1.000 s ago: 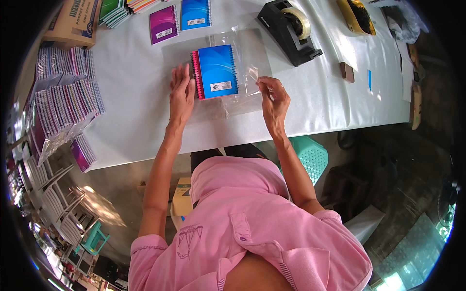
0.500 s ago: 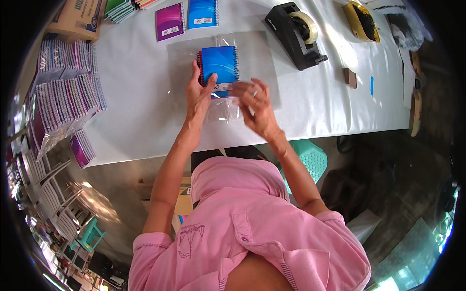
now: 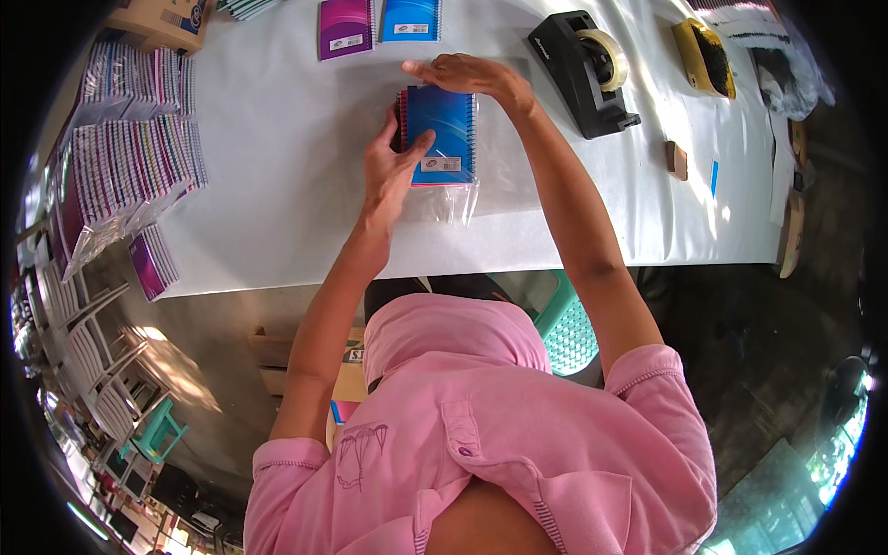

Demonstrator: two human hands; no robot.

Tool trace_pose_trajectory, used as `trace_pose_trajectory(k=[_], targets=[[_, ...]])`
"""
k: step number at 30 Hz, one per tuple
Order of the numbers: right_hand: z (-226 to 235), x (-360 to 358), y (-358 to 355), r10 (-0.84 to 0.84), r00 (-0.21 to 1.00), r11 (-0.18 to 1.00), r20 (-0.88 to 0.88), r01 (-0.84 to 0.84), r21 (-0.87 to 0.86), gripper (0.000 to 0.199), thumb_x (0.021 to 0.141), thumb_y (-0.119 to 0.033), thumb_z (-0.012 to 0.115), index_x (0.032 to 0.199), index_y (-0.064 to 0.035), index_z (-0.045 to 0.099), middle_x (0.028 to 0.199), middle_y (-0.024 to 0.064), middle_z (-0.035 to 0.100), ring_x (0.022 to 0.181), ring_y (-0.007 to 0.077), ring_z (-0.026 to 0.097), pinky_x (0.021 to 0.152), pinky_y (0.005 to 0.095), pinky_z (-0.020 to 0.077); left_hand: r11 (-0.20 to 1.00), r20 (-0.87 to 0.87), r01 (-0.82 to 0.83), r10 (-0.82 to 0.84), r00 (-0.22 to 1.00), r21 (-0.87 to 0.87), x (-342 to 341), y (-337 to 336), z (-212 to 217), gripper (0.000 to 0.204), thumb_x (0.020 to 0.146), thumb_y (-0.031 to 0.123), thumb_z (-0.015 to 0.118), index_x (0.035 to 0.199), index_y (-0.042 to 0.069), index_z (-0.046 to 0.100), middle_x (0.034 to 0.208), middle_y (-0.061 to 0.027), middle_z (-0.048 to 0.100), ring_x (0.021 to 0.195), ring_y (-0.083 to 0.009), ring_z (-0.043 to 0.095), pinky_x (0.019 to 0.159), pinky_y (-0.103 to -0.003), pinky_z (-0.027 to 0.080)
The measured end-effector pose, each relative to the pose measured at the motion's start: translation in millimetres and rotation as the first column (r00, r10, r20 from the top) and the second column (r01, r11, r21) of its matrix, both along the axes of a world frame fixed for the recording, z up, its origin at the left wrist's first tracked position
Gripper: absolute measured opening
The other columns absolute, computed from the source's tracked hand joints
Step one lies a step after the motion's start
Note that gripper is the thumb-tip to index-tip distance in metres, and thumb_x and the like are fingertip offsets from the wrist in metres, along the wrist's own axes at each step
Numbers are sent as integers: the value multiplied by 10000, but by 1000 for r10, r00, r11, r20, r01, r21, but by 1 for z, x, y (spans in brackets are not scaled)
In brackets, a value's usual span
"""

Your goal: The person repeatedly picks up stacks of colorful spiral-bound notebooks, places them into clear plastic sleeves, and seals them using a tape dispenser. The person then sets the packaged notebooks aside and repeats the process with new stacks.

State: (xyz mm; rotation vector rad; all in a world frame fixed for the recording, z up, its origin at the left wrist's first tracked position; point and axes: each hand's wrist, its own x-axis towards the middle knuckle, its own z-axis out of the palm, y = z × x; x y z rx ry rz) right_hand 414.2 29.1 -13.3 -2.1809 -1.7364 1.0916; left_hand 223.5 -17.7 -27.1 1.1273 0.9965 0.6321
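A small stack of spiral notebooks (image 3: 437,129), a blue cover on top and a red edge showing beneath, lies on the table in front of me. My left hand (image 3: 393,165) grips the stack from its left side, thumb on the cover and fingers along the edge. Over the far edge of the stack reaches my right hand (image 3: 467,74), its fingers stretched out to the left and holding nothing I can see. Clear plastic film (image 3: 453,202) surrounds the stack and sticks out crumpled at its near end and right side.
Two notebooks, one purple (image 3: 346,28) and one blue (image 3: 411,18), lie beyond my hands. A black tape dispenser (image 3: 585,79) stands to the right, with a yellow tray (image 3: 705,57) and a small brown block (image 3: 677,161) farther over. Wrapped notebook stacks (image 3: 139,166) line the left edge.
My right hand has moved from the near right corner of the stack to its far edge. The flat plastic sheet under the notebooks is now drawn up around them. My left hand keeps its grip.
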Motion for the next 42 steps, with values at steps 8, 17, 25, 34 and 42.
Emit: trace_pose_trajectory(k=[8, 17, 25, 34, 42], targets=[[8, -34, -93, -60, 975, 600, 214, -136, 789, 292, 780, -85, 706, 1071, -76, 696, 1368, 107, 502, 1168, 336, 541, 938, 475, 447, 1000, 52, -18, 18, 998, -1, -5, -1, -14, 665, 858, 197, 723, 1422, 40, 407, 1129, -40, 636, 992, -98, 574, 878, -249, 463], [33, -67, -190, 216, 959, 664, -184, -6, 748, 379, 684, 156, 548, 1012, -5, 648, 1065, 142, 648, 1038, 303, 605, 868, 403, 497, 998, 148, -1, 11, 989, -64, -5, -5, -15, 717, 893, 231, 688, 1472, 42, 310, 1198, -60, 592, 1005, -101, 546, 888, -232, 452], [14, -78, -121, -7, 1000, 773, -25, 21, 634, 320, 749, 8, 705, 1065, -28, 670, 1124, 103, 544, 922, 278, 561, 833, 399, 481, 590, -581, 259, 456, 674, 764, -78, -13, -22, 651, 877, 172, 659, 1451, 84, 365, 1307, -111, 579, 1304, -290, 454, 1117, -528, 191], [12, -85, -123, -63, 998, 778, -20, 61, 625, 316, 751, -3, 709, 1061, -33, 654, 1132, 108, 533, 959, 288, 551, 834, 403, 481, 697, -442, 150, 260, 858, 701, -84, -43, -4, 612, 886, -37, 557, 1450, 108, 367, 1292, -114, 595, 1198, -239, 570, 998, -400, 443], [27, -105, -116, -136, 969, 890, -207, 211, 404, 212, 852, -206, 672, 759, -16, 671, 1198, 81, 526, 1094, 251, 468, 879, 436, 330, 845, -376, 120, 101, 921, 521, -79, -80, 12, 653, 873, -81, 527, 1466, 81, 307, 1252, -138, 615, 1057, -252, 654, 813, -285, 536]])
